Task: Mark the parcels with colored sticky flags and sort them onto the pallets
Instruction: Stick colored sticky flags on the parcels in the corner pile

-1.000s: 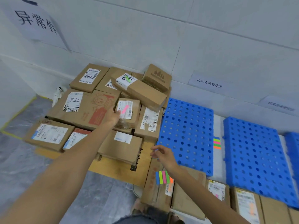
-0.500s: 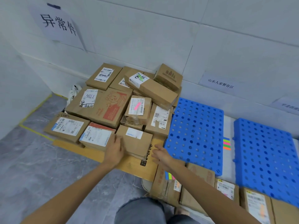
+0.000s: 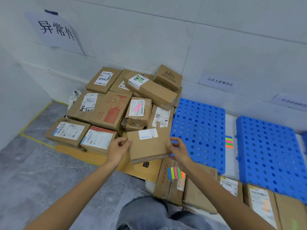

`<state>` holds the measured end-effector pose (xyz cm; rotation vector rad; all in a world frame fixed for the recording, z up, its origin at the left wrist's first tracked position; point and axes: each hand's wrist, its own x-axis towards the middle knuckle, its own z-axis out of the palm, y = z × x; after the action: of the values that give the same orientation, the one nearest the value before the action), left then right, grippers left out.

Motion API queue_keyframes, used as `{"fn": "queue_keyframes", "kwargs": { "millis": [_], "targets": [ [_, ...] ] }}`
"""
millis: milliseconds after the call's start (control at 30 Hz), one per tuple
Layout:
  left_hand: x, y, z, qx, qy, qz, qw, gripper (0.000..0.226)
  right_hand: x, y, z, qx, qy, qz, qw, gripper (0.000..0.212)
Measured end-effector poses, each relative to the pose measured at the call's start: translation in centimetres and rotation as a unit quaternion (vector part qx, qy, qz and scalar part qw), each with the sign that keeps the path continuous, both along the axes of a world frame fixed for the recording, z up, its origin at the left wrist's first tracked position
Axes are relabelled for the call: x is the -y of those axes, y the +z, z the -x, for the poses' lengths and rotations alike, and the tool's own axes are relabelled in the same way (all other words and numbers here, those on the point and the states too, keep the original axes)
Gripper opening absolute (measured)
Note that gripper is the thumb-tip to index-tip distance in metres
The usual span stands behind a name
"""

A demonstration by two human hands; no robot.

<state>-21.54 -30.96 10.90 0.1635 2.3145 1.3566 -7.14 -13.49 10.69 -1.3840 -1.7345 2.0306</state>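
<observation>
A flat brown parcel (image 3: 147, 146) with a white label sits raised at the front of the pile. My left hand (image 3: 118, 149) grips its left edge and my right hand (image 3: 179, 149) grips its right edge. Behind it, several cardboard parcels (image 3: 106, 112) are heaped on a wooden pallet (image 3: 93, 157); one (image 3: 138, 110) carries a pink flag, another (image 3: 150, 89) a green one. A strip of colored sticky flags (image 3: 176, 173) lies on a parcel (image 3: 167, 185) near my right forearm. A second set of flags (image 3: 229, 141) lies between two blue pallets.
Two blue perforated pallets (image 3: 198, 130) (image 3: 270, 151) lie to the right against the wall. More labelled parcels (image 3: 260, 201) line the near right. Paper signs (image 3: 55, 30) (image 3: 220, 82) hang on the white wall. Yellow tape (image 3: 35, 117) marks the grey floor at left.
Both hands have closed on the flat parcel's edges and lifted it off the pile front. The left hand came back from the pink-flagged parcel. The view has shifted left.
</observation>
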Motion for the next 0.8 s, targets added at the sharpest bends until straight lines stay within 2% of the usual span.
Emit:
{"fn": "queue_keyframes", "kwargs": {
  "millis": [67, 200, 267, 400, 500, 533, 633, 733, 800],
  "targets": [
    [-0.7, 0.1, -0.8, 0.033, -0.004, -0.034, 0.999, 0.018, -0.7, 0.5, -1.3, -0.014, -0.021, -0.021, 0.999, 0.020],
    [-3.3, 1.2, -2.6, 0.205, -0.018, -0.141, 0.968, 0.028, -2.4, 1.4, -4.2, -0.050, -0.038, -0.070, 0.996, 0.022],
    [-4.3, 1.5, -3.0, 0.256, -0.033, -0.157, 0.953, 0.041, -3.7, 1.8, -5.6, -0.063, -0.054, -0.090, 0.992, 0.022],
    [-5.7, 1.8, -3.5, 0.327, -0.123, -0.116, 0.930, 0.077, -6.0, 2.6, -8.1, -0.088, -0.048, -0.126, 0.987, 0.028],
    [-6.7, 2.2, -4.1, 0.333, -0.229, -0.068, 0.912, 0.111, -6.9, 3.0, -9.3, -0.113, -0.079, -0.139, 0.981, 0.026],
    [-7.2, 2.2, -4.5, 0.332, -0.252, -0.060, 0.907, 0.115, -7.1, 3.0, -9.6, -0.105, -0.096, -0.150, 0.978, 0.026],
    [-8.7, 2.5, -6.1, 0.332, -0.249, -0.070, 0.907, 0.084, -6.7, 2.7, -10.3, -0.083, -0.153, -0.128, 0.976, 0.052],
    [-10.0, 2.5, -8.0, 0.316, -0.280, -0.053, 0.905, 0.088, -5.2, 2.6, -10.6, -0.070, -0.152, -0.083, 0.982, 0.075],
    [-10.5, 2.7, -9.2, 0.307, -0.324, -0.012, 0.895, 0.089, -4.6, 1.9, -11.4, -0.073, -0.159, -0.047, 0.983, 0.079]
  ]
}}
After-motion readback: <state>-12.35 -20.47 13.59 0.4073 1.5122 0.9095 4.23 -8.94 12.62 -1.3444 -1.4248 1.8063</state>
